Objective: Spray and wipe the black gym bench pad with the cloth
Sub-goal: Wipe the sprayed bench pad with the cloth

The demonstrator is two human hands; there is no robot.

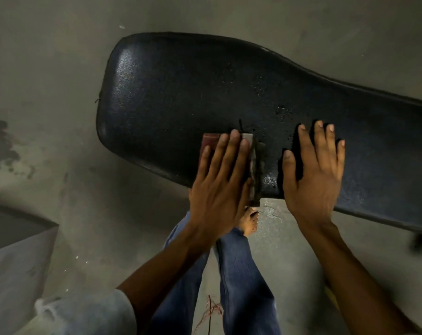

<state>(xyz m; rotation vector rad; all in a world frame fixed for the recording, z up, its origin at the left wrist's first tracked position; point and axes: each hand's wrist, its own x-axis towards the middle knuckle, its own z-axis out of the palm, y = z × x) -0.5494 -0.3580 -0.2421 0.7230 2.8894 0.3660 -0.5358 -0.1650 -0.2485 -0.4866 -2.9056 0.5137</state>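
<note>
Droplets point(281, 110) beyond flat fingertips point(234, 134) are unwiped; cloth point(252, 165) is pressed under left hand point(219, 182), right hand point(314, 175) splayed empty on pad point(181, 93).

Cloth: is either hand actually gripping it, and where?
Neither grips it. The left hand presses flat on the folded cloth; the right hand lies flat on the pad.
</note>
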